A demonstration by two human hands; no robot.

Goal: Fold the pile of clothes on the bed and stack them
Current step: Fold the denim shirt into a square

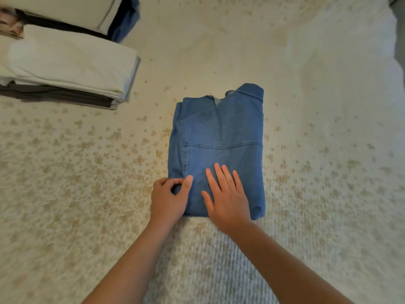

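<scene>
A blue denim shirt (221,132) lies folded into a rectangle in the middle of the bed, its collar at the far end. My left hand (169,198) pinches the shirt's near left corner between thumb and curled fingers. My right hand (225,196) lies flat on the shirt's near end, fingers straight and spread, pressing the fabric down.
The bed cover (306,172) is cream with a tan speckled pattern. At the far left stands a stack of folded clothes (70,69), white on top of grey. Behind it lies another stack (92,14) with white, dark and blue pieces.
</scene>
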